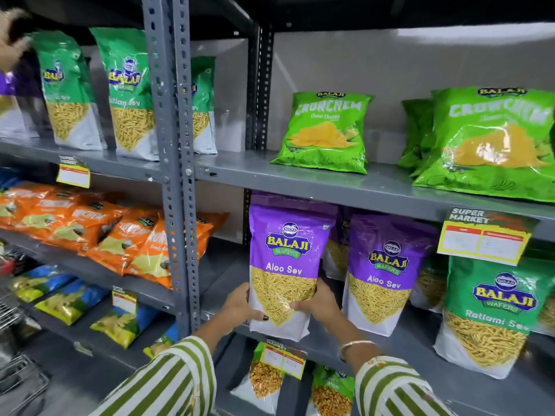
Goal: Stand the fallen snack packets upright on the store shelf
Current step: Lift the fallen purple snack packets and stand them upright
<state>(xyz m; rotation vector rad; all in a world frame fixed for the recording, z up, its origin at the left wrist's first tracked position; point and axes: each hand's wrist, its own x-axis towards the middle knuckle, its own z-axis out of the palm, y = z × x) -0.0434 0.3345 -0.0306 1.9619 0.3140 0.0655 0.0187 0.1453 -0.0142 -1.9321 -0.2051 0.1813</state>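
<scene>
Down at lower center, on the gray shelf (420, 352), a purple snack packet (285, 265) stands upright, gripped on both sides near its bottom by the left hand (241, 304) and right hand (319, 304). Just right of it stands a second purple packet (381, 271), then a green packet (492, 313). Orange packets (99, 226) lie slumped at center left.

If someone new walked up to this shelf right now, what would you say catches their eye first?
Most likely the purple Aloo Sev packet, held upright at the middle shelf's front edge between the left hand and right hand. Next, the bright green Crunchem bags on the shelf above, and the orange packets lying slumped in a row at the left.
</scene>
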